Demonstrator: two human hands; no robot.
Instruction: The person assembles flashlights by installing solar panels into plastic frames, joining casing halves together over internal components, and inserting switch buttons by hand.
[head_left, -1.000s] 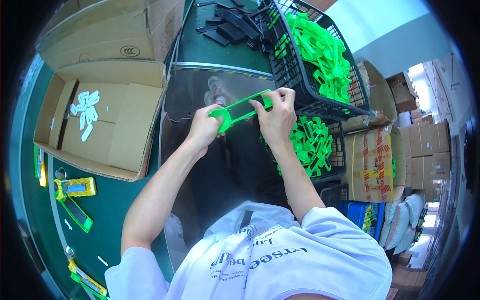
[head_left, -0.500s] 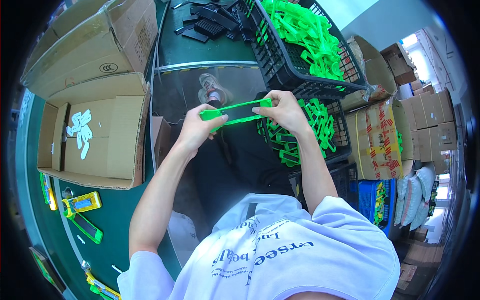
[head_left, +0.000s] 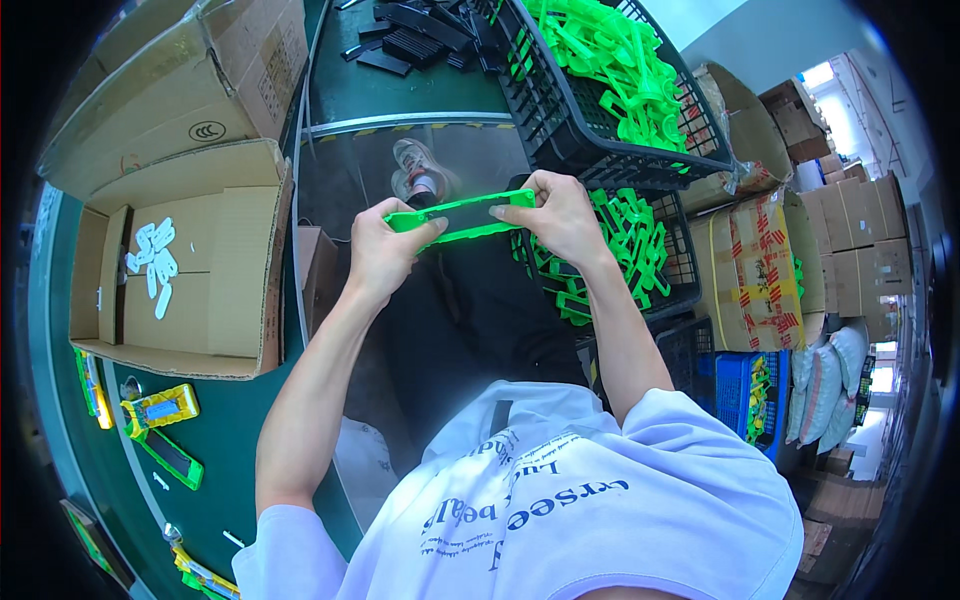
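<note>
A bright green plastic frame (head_left: 478,233), long and narrow with a dark middle, is stretched level between my two hands over my lap. My left hand (head_left: 380,250) pinches its left end, thumb on the upper face and fingers behind. At the other end, my right hand (head_left: 570,222) grips it the same way, thumb laid across the corner. Whether the dark middle is a panel or an opening, I cannot tell. Just right of my right hand, similar green frames (head_left: 632,245) fill a black crate (head_left: 688,262).
Above that crate, a larger black crate (head_left: 560,120) holds green plastic parts (head_left: 640,85). Black strips (head_left: 410,42) lie on the far green table. On the left stands an open cardboard box (head_left: 232,230) with white pieces (head_left: 153,262). Yellow-and-green items (head_left: 165,408) lie nearer.
Both hands and the green frame have shifted slightly left in the view. The frame's face is turned more toward me, and the grip at both ends continues.
</note>
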